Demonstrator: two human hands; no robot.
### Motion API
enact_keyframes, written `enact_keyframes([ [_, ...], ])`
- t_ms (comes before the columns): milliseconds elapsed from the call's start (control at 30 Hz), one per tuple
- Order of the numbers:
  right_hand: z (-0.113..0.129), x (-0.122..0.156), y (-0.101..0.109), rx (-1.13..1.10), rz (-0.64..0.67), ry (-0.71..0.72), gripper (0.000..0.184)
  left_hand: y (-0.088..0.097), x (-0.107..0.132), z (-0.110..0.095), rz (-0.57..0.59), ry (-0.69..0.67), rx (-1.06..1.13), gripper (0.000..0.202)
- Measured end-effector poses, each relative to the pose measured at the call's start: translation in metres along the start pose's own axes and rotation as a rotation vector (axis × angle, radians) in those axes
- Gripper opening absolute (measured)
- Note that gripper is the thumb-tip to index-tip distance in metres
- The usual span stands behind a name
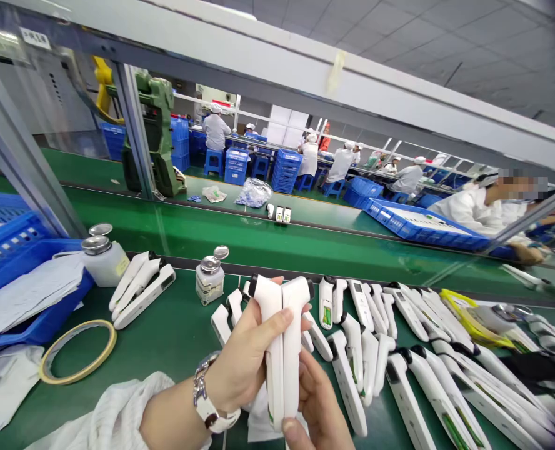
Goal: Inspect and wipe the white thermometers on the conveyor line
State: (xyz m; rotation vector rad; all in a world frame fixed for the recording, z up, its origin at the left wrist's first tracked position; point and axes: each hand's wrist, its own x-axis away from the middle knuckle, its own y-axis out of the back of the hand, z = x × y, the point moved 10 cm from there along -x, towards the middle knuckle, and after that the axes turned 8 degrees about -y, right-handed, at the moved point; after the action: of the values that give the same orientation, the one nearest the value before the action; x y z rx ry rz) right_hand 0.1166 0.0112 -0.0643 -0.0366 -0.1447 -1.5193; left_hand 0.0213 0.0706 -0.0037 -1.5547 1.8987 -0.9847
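Observation:
My left hand [247, 362], with a watch on its wrist, is closed round two white handheld thermometers [282, 350] held upright side by side, thumb across their fronts. My right hand [317, 406] grips the lower ends of the same pair from below, with a white cloth [259, 415] under it. Several more white thermometers [390, 362] lie in rows on the green mat to the right. Three others [139, 287] lie grouped to the left.
A tape ring [78, 350] lies at the left by a blue tray [34, 300] with white sheets. Two pump dispenser bottles [210, 278] [102, 256] stand on the mat. Beyond runs a green conveyor [277, 240] with blue crates; people in white sit at benches.

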Motion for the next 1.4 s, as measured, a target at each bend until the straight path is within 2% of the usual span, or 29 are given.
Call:
enact_keyframes([
  [100,0.0,-0.006,-0.002,-0.176,0.041,-0.132,0.056,-0.002,0.0,0.003,0.02,0.008,-0.005,0.069],
  [167,-0.003,-0.008,0.001,-0.219,0.038,-0.195,0.051,-0.002,0.0,0.006,0.009,0.028,0.001,0.057],
  [233,-0.006,-0.008,0.004,-0.235,0.023,-0.223,0.049,-0.001,0.0,0.01,-0.012,0.057,0.032,0.046],
  [367,-0.012,-0.006,0.01,-0.247,-0.007,-0.247,0.048,-0.002,-0.002,0.012,-0.019,0.088,0.088,0.039],
  [867,0.003,-0.009,0.007,-0.264,0.052,-0.122,0.045,-0.005,-0.002,0.012,0.024,0.068,0.099,0.049],
  [1067,0.004,-0.009,0.0,-0.277,0.108,-0.133,0.044,-0.008,-0.001,0.009,0.051,0.051,0.086,0.052],
  [1400,0.001,-0.008,0.001,-0.255,0.1,-0.176,0.047,-0.009,0.0,0.01,0.07,0.055,0.083,0.05],
])
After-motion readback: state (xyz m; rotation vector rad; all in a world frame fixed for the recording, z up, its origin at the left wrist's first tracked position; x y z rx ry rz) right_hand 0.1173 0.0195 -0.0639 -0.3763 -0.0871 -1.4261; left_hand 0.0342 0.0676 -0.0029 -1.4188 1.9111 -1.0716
